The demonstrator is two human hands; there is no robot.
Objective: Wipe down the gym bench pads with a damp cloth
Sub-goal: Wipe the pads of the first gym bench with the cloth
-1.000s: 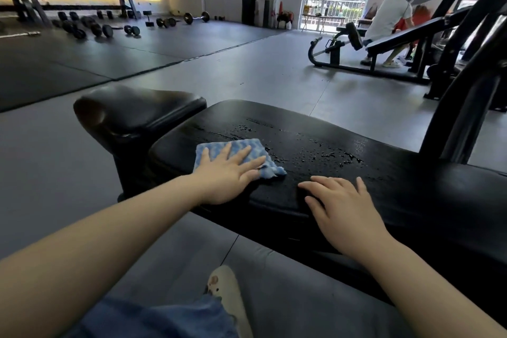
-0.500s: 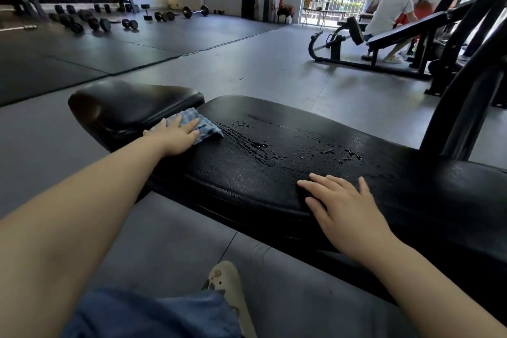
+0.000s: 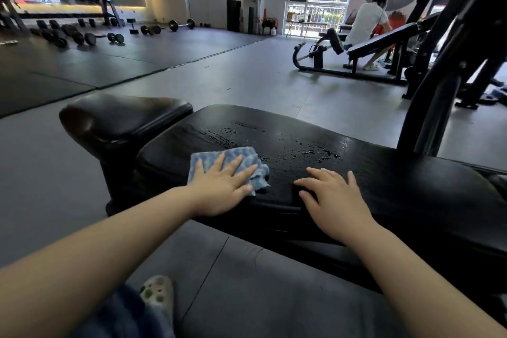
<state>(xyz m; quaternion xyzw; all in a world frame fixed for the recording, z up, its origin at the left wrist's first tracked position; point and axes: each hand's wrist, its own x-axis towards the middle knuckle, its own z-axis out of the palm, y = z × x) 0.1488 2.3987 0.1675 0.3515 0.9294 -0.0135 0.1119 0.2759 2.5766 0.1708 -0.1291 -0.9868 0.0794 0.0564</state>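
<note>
Left hand (image 3: pixel 222 189) has slid the blue cloth (image 3: pixel 248 164) rightward from the pad's left end, fingers flat; right hand (image 3: pixel 333 197) rests open. Droplets (image 3: pixel 315 152) remain on the long pad (image 3: pixel 397 178); seat pad (image 3: pixel 123 115) looks undone.

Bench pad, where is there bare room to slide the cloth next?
Free: the long pad right of the right hand, and the droplet strip beyond both hands. The small pad lies bare. Crowded: near edge, between blue cloth under left hand and right hand.

On the long bench pad (image 3: pixel 384 173) lie the cloth (image 3: pixel 247 158) under the left hand (image 3: pixel 222 189), the right hand (image 3: pixel 334 200) beside it; the seat pad (image 3: pixel 120 118) adjoins its left end.
</note>
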